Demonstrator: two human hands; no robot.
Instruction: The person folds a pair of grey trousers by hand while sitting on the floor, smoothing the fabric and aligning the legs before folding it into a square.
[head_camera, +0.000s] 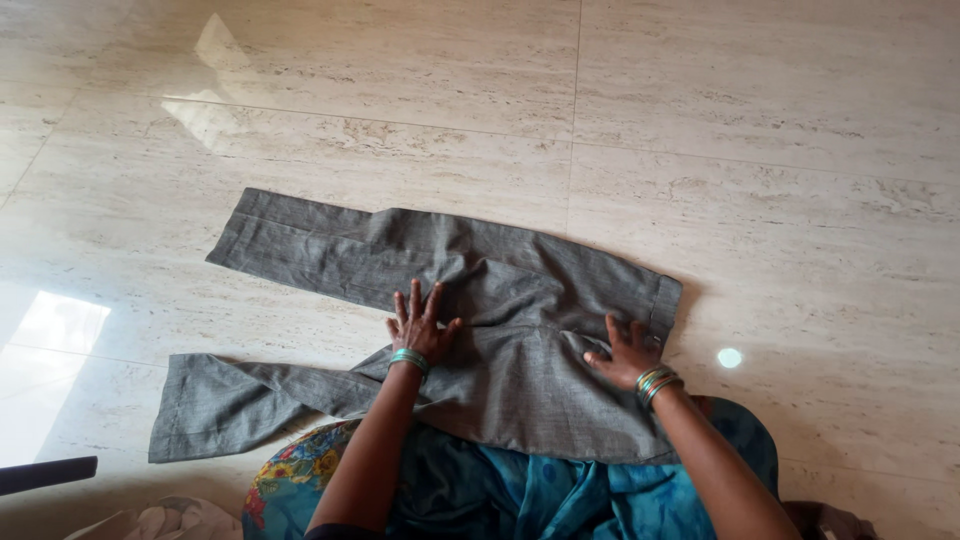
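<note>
Lying spread on the pale stone floor (760, 120), the grey trousers (520, 330) have both legs stretched away to the left and the waistband at the right. The left hand (420, 325) presses flat, fingers splayed, near the crotch; the right hand (628, 352) rests open-palmed beside the waistband. Teal patterned clothing (500, 490) sits just below the trousers.

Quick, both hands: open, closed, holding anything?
Left hand: open, flat on the grey trousers, holding nothing.
Right hand: open, pressing the trousers near the waistband, holding nothing.
</note>
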